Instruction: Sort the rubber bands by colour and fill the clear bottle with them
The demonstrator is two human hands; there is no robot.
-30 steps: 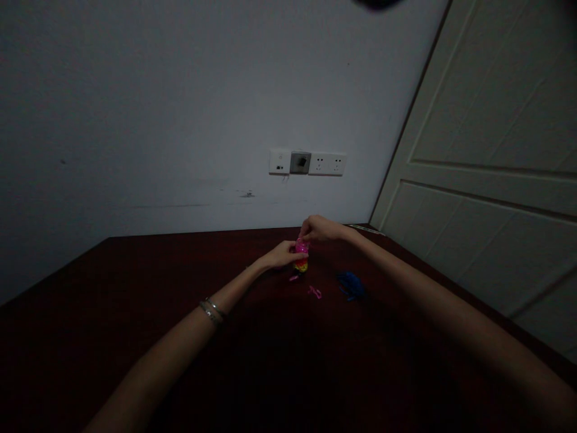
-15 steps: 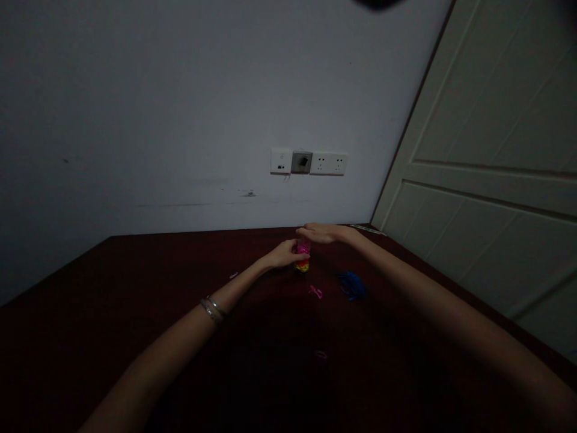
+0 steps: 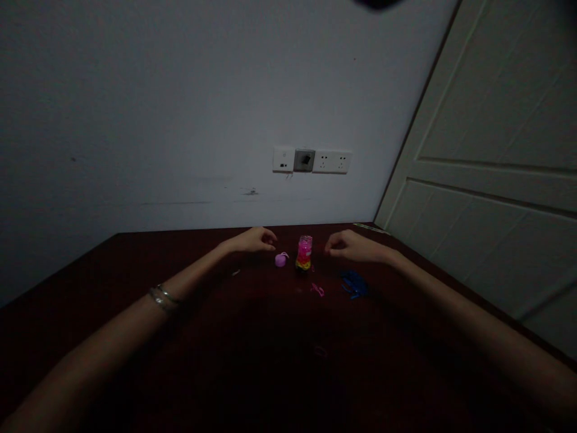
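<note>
A small clear jar (image 3: 305, 251) stands upright on the dark red table, with pink contents above and yellow ones at its base. Left of it lies a purple cap (image 3: 280, 260) with a thin loop. My left hand (image 3: 253, 240) hovers beyond the cap, fingers loosely curved and apart from the thumb, nothing seen in them. To the jar's right, my right hand (image 3: 351, 246) is likewise curved and open, not touching it. Small pink bands (image 3: 317, 290) lie in front of the jar. A blue bundle of bands (image 3: 354, 284) lies nearer my right forearm.
The table (image 3: 202, 355) backs onto a grey wall (image 3: 180, 120) with a row of sockets (image 3: 332, 162). A pale panelled door (image 3: 491, 150) rises along the right side. A small pale scrap (image 3: 235, 272) lies to the left. The light is dim.
Both hands have let go of the jar and moved apart, left hand to the left and right hand to the right. The jar stands alone; the purple cap now shows beside it.
</note>
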